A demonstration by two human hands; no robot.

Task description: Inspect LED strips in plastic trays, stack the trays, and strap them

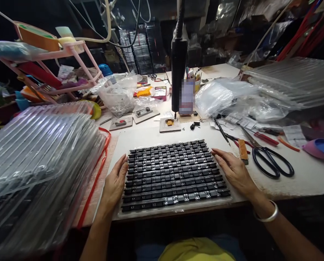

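A clear plastic tray [175,211] with several rows of small black parts [172,170] lies on the white table in front of me. My left hand [115,185] rests flat against the tray's left edge, fingers together. My right hand [234,170] lies flat at the tray's right edge, fingers stretched, with a silver bangle [267,216] on the wrist. Neither hand grips anything.
A tall stack of clear trays [37,163] sits at the left, another stack [294,79] at the back right. Black scissors [270,159], red-handled pliers [266,139] and a pen [221,131] lie to the right. A black hanging tool [179,65] stands over a small jig [169,124]. Plastic bags [227,96] crowd the back.
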